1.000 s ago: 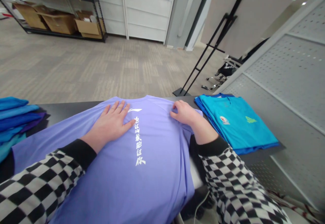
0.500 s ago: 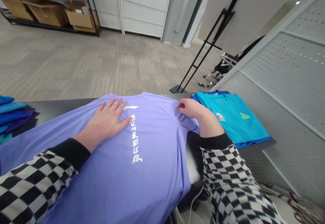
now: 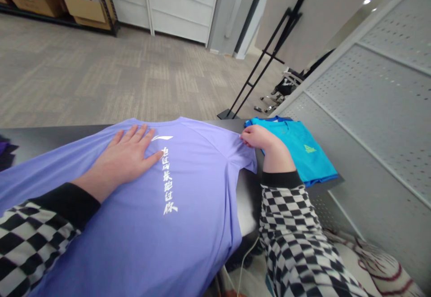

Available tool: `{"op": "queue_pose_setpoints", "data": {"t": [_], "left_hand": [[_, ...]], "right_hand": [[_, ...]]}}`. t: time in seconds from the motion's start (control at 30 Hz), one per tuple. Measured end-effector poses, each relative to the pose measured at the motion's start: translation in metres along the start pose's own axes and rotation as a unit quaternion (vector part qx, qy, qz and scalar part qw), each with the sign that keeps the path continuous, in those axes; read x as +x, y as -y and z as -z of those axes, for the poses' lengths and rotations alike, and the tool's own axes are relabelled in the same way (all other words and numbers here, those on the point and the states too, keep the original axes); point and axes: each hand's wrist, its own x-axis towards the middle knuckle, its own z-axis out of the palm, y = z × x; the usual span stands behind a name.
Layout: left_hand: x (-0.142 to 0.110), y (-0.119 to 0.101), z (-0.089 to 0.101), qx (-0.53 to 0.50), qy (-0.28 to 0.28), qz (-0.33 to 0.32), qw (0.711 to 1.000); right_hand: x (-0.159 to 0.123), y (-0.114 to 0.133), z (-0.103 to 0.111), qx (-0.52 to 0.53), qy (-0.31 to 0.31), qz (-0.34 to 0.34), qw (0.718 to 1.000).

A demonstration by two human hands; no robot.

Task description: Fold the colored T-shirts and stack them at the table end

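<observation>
A purple T-shirt [image 3: 198,189] with white lettering down its chest lies spread over the dark table. My left hand [image 3: 129,155] rests flat on its upper chest, fingers spread, just left of the printing. At the shirt's short sleeve on the right, my right hand [image 3: 257,137] pinches the upper edge of the fabric between thumb and fingers. The sleeve's lower corner hangs loose below that hand. The shirt's bottom hem is out of view.
Folded blue shirts [image 3: 308,151] are stacked on the table's right end, partly behind my right hand. Dark purple cloth [image 3: 6,148] lies at the far left. A perforated grey panel [image 3: 380,108] borders the right side. A black stand [image 3: 259,77] rises beyond the table.
My right hand has drawn the sleeve outward, and it now lies flatter and more open. My left hand stays flat on the chest. The whole view has shifted slightly.
</observation>
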Motion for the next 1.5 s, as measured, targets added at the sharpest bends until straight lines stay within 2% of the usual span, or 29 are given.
{"op": "queue_pose_setpoints", "data": {"t": [0.1, 0.17, 0.23, 0.27, 0.33, 0.4, 0.47, 0.53, 0.6, 0.7, 0.77, 0.83, 0.9, 0.97, 1.0, 1.03, 1.1, 1.17, 1.2, 1.23, 1.37, 1.43, 1.5], "left_hand": [[0.000, 0.001, 0.000, -0.001, -0.004, -0.001, 1.000], [0.000, 0.001, -0.001, -0.002, -0.007, -0.001, 1.000], [0.001, 0.002, -0.002, -0.002, -0.008, -0.001, 1.000], [0.001, 0.002, -0.003, -0.002, -0.008, 0.000, 1.000], [0.000, 0.002, -0.003, -0.001, -0.008, -0.001, 1.000], [0.000, 0.002, -0.003, -0.001, -0.008, -0.001, 1.000], [0.000, 0.001, -0.002, -0.003, -0.009, 0.000, 1.000], [0.000, 0.001, -0.001, -0.004, -0.009, 0.002, 1.000], [0.000, 0.000, -0.001, -0.003, -0.005, 0.002, 1.000], [0.000, -0.001, 0.000, 0.000, -0.001, 0.000, 1.000], [0.000, -0.001, 0.001, 0.000, -0.002, 0.000, 1.000], [0.000, -0.001, 0.001, -0.001, -0.004, 0.000, 1.000], [0.000, -0.001, 0.001, -0.003, -0.004, 0.000, 1.000], [0.000, -0.001, 0.001, -0.005, -0.001, 0.000, 1.000], [0.000, -0.001, 0.001, -0.006, 0.000, 0.001, 1.000], [0.000, -0.001, 0.001, -0.007, -0.001, 0.002, 1.000], [0.000, 0.000, 0.000, -0.008, -0.004, 0.002, 1.000], [0.001, 0.001, 0.000, -0.008, -0.005, 0.002, 1.000], [0.001, 0.001, 0.000, -0.008, -0.004, 0.003, 1.000], [0.001, 0.001, 0.000, -0.008, -0.003, 0.003, 1.000], [0.001, 0.000, 0.001, -0.010, 0.002, 0.004, 1.000], [0.000, 0.000, 0.002, -0.010, 0.002, 0.003, 1.000], [0.001, 0.000, 0.001, -0.009, 0.000, 0.000, 1.000]], "right_hand": [[0.006, -0.004, 0.000, -0.058, -0.096, 0.006, 0.994], [0.007, -0.004, 0.002, -0.063, -0.161, 0.001, 0.985], [0.007, -0.003, 0.002, -0.045, -0.196, 0.014, 0.980], [0.007, -0.002, 0.000, -0.036, -0.189, 0.028, 0.981], [0.009, -0.002, -0.003, -0.031, -0.134, 0.051, 0.989], [0.013, -0.004, -0.006, -0.048, -0.090, 0.040, 0.994], [0.016, -0.006, -0.007, -0.074, -0.106, -0.001, 0.992], [0.016, -0.005, -0.006, -0.075, -0.158, -0.033, 0.984], [0.014, 0.000, -0.007, -0.047, -0.182, -0.022, 0.982], [0.010, 0.010, -0.011, -0.001, -0.103, 0.029, 0.994], [0.011, 0.012, -0.014, -0.004, -0.051, 0.020, 0.999], [0.014, 0.008, -0.013, -0.027, -0.068, -0.011, 0.997], [0.016, 0.002, -0.010, -0.033, -0.127, -0.029, 0.991], [0.014, 0.000, -0.006, 0.015, -0.171, -0.026, 0.985], [0.012, 0.002, -0.005, 0.061, -0.164, -0.021, 0.984], [0.008, 0.004, -0.005, 0.113, -0.131, -0.015, 0.985], [0.001, 0.010, -0.008, 0.204, -0.001, 0.002, 0.979], [-0.003, 0.013, -0.011, 0.232, 0.114, 0.000, 0.966], [-0.003, 0.013, -0.012, 0.224, 0.134, -0.013, 0.965], [-0.002, 0.011, -0.012, 0.208, 0.126, -0.034, 0.969], [0.005, -0.001, -0.006, 0.132, 0.011, -0.111, 0.985], [0.004, -0.001, -0.005, 0.126, -0.004, -0.097, 0.987], [0.002, 0.004, -0.007, 0.149, 0.034, -0.050, 0.987]]}}
